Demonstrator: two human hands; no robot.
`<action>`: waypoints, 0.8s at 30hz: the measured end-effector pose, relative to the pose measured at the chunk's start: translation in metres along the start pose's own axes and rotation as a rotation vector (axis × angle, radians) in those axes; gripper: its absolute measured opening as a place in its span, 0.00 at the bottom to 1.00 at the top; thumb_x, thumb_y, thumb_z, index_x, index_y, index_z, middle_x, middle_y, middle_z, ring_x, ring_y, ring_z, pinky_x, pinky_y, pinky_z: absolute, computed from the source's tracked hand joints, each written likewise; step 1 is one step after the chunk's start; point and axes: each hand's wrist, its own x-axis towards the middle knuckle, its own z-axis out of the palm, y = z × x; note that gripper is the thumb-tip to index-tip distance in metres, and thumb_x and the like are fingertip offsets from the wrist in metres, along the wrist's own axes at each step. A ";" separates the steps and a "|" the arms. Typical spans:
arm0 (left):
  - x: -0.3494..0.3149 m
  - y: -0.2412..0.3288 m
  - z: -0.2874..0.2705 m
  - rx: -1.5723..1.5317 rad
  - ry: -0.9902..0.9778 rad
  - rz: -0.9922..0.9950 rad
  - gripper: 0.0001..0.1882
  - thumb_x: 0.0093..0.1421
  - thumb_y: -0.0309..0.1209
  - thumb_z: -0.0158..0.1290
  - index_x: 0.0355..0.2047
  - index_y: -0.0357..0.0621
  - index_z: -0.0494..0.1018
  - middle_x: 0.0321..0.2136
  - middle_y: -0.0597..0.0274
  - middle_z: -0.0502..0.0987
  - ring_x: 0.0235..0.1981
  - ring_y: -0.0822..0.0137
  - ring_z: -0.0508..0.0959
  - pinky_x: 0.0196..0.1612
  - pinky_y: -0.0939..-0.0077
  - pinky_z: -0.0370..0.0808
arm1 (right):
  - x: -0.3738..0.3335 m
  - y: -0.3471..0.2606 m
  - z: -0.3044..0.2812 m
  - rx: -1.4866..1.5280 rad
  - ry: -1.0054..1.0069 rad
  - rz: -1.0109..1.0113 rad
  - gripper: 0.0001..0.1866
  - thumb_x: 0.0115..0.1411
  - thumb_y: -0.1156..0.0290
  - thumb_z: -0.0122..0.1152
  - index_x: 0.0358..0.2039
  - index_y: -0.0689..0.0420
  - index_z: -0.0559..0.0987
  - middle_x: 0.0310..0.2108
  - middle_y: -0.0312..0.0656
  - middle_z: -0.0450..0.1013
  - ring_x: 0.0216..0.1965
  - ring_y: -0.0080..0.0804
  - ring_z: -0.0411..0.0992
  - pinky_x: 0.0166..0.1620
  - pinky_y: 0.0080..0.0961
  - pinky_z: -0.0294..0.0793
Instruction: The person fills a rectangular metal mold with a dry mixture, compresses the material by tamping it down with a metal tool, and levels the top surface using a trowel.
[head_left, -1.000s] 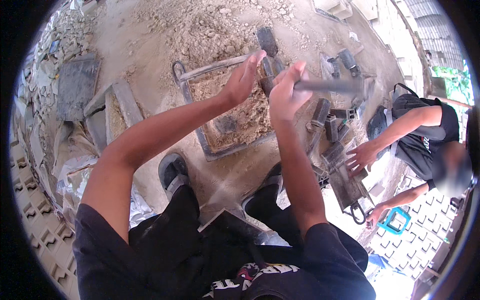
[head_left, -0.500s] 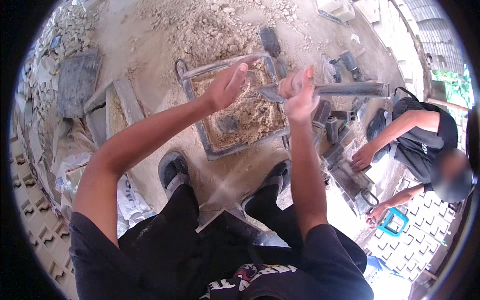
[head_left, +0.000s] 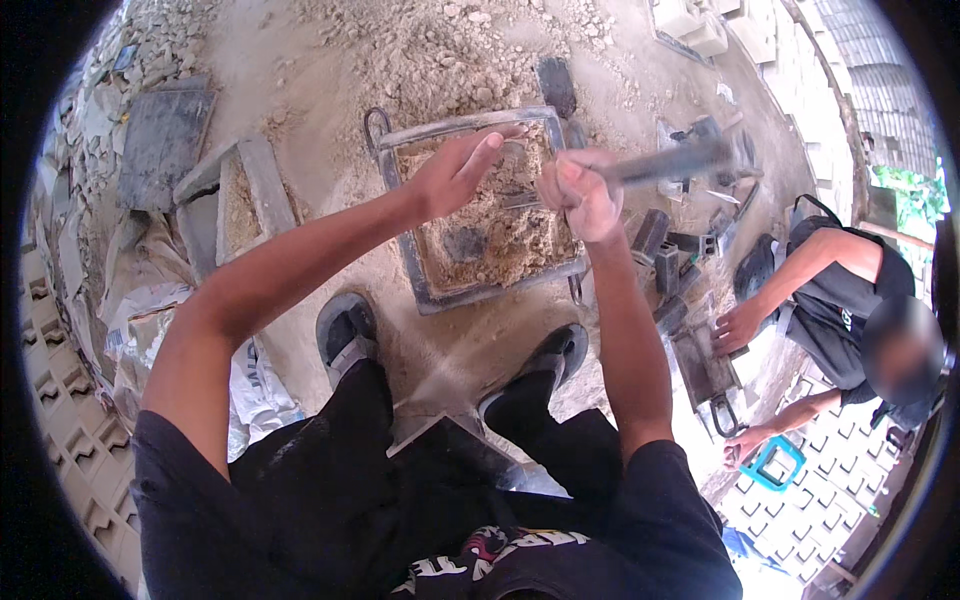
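A rectangular metal frame (head_left: 495, 291) filled with tan sand (head_left: 515, 240) lies on the ground before my feet. A dark flat patch (head_left: 463, 243) shows in the sand. My left hand (head_left: 455, 178) stretches over the frame's left part, fingers extended, holding nothing. Wrapped in a fist over the frame's right edge, my right hand (head_left: 583, 197) grips a dark bar-shaped tool (head_left: 672, 165). The bar's thick end points right and is blurred by motion. Its other end reaches left of my fist over the sand.
Loose sand (head_left: 440, 70) heaps behind the frame. A second frame (head_left: 265, 190) and a dark board (head_left: 165, 150) lie left. At right, a co-worker's hand (head_left: 738, 328) touches a metal box (head_left: 705, 368), near dark blocks (head_left: 667, 265) and a turquoise plastic frame (head_left: 778, 463).
My right hand has shifted slightly left and down, and the tool's thick end has swung left and tilted up. My left hand stays nearly in place.
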 end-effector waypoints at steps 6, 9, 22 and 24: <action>-0.009 0.006 -0.011 0.076 -0.025 0.092 0.32 0.69 0.50 0.28 0.57 0.34 0.64 0.54 0.43 0.69 0.56 0.53 0.69 0.59 0.64 0.64 | -0.003 -0.006 0.010 -0.017 -0.038 -0.007 0.22 0.60 0.63 0.48 0.11 0.58 0.63 0.11 0.32 0.59 0.13 0.20 0.54 0.18 0.24 0.52; -0.012 0.005 -0.013 0.152 -0.050 0.069 0.31 0.69 0.49 0.28 0.57 0.34 0.63 0.56 0.41 0.67 0.58 0.51 0.67 0.61 0.64 0.61 | 0.004 -0.011 0.020 0.034 0.088 0.095 0.19 0.59 0.69 0.48 0.12 0.59 0.64 0.12 0.31 0.59 0.15 0.19 0.54 0.19 0.24 0.53; -0.020 -0.003 -0.014 0.130 0.006 0.101 0.30 0.70 0.46 0.27 0.58 0.31 0.62 0.58 0.41 0.64 0.62 0.50 0.62 0.64 0.64 0.56 | -0.009 -0.010 0.081 -0.362 0.549 0.087 0.19 0.63 0.73 0.43 0.14 0.54 0.60 0.11 0.28 0.55 0.14 0.15 0.52 0.18 0.19 0.52; -0.022 0.005 -0.017 0.079 0.013 0.073 0.30 0.70 0.45 0.27 0.58 0.31 0.62 0.58 0.42 0.65 0.61 0.50 0.63 0.64 0.64 0.57 | -0.006 -0.023 0.090 -0.400 0.631 0.112 0.20 0.65 0.70 0.44 0.14 0.53 0.60 0.12 0.27 0.55 0.14 0.14 0.52 0.18 0.18 0.51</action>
